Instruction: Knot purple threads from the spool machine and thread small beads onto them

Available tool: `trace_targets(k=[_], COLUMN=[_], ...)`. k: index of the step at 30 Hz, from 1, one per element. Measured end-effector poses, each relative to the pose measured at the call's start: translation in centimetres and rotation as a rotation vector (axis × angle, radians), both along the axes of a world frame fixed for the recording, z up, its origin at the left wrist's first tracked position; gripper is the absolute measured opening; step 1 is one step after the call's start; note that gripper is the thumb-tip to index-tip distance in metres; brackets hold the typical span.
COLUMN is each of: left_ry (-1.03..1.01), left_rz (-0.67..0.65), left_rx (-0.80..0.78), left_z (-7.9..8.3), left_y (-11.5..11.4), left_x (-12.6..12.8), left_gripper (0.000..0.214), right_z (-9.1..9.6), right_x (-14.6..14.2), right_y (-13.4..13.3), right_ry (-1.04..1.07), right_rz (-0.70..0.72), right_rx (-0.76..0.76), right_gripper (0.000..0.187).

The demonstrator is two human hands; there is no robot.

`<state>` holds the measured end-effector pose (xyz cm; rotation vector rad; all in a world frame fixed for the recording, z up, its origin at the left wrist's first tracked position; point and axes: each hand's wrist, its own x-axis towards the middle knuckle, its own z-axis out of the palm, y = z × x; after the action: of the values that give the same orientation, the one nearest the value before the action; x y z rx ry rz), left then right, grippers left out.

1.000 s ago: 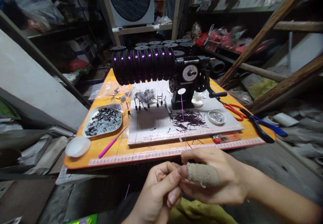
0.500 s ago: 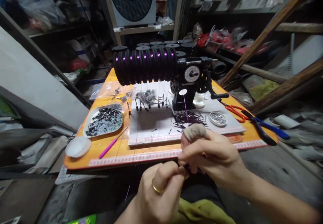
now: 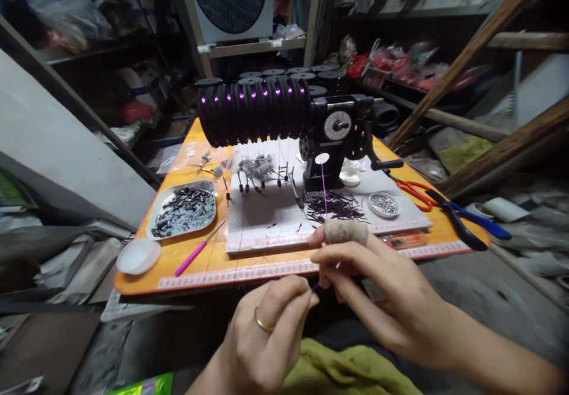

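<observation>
A thin purple line point(image 3: 324, 190) runs down from a black hand-crank winding machine point(image 3: 338, 140) to my hands at the near edge of an orange board point(image 3: 213, 264). My right hand point(image 3: 373, 282), its forefinger wrapped in a beige cloth sleeve, pinches the line below the board's edge. My left hand point(image 3: 267, 335), a gold ring on one finger, is closed in a pinch on the same line just left of the right fingertips. A row of black spools point(image 3: 253, 113) with purple line sits on the machine's shaft.
On the board lie a tray of black tubes point(image 3: 184, 210), a white dish point(image 3: 138, 255), a pink-handled tool point(image 3: 198, 249), a pile of dark cut pieces point(image 3: 335, 205), a small dish of metal bits point(image 3: 384, 204), red scissors point(image 3: 413, 193), blue-handled pliers point(image 3: 471, 223) and an orange lighter point(image 3: 404, 241). Cluttered shelves surround it.
My right hand turned from lying sideways to raised with the wrapped forefinger over the board's edge. My left hand rotated so its back and ring show. Both stayed pinched on the line.
</observation>
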<state>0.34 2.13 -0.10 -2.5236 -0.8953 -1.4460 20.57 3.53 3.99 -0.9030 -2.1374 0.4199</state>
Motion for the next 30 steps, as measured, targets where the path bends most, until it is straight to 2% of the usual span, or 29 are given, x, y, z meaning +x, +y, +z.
trace_targets(k=[9,15,22,30], left_ry=[-0.013,-0.025,-0.071,-0.153], left_rz=[-0.003,-0.035,-0.015,-0.003], left_rx=[0.057,0.091,0.053,-0.076], left_z=[0.0,-0.49,-0.38,-0.04], left_y=[0.23,0.3,0.2,0.11], left_x=[0.0,-0.29,0.01,0.47], left_gripper=[0.009,0.014,0.014,0.007], right_z=[0.12,0.14,-0.33,-0.63], right_x=[-0.07,-0.24,-0.12,0.3], right_y=[-0.23,-0.18,-0.04,-0.21], right_ry=[-0.027,0.013,-0.034,-0.083], right_rz=[0.061,0.055,0.063,0.059], right_rx=[0.056,0.13,0.134,0.156], right_gripper=[0.025,0.014,0.012,0.013])
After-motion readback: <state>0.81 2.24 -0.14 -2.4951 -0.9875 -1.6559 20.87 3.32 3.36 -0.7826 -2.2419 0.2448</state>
